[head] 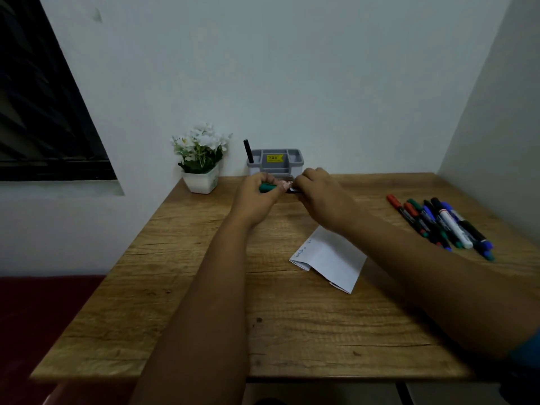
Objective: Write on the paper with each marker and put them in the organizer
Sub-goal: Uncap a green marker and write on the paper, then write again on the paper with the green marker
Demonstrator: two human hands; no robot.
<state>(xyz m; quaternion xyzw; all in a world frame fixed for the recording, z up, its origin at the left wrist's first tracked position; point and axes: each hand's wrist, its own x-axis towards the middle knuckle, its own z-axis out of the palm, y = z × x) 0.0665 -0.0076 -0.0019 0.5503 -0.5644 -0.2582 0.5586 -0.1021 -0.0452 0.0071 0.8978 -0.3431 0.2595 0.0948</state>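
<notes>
Green marker [267, 187] held over the far middle of the table [181, 290], just in front of the organizer [274, 162]. Left hand [257, 197] grips the green end, fingers curled round it. Right hand [317, 190] pinches the marker's dark other end, fingers curled; whether cap and barrel are joined or apart, cannot tell. Both hands touching or nearly so at the marker.

Grey organizer stands against the wall, yellow sticker on it, one black marker [248, 151] upright in its left compartment.

Paper [330, 258], white, folded, lies on the table under the right forearm, small writing near its left edge.

Loose markers [441, 225] in a row at the table's right side: red, green, blue, black, one white-bodied.

Flower pot [201, 182] with white flowers left of the organizer.
</notes>
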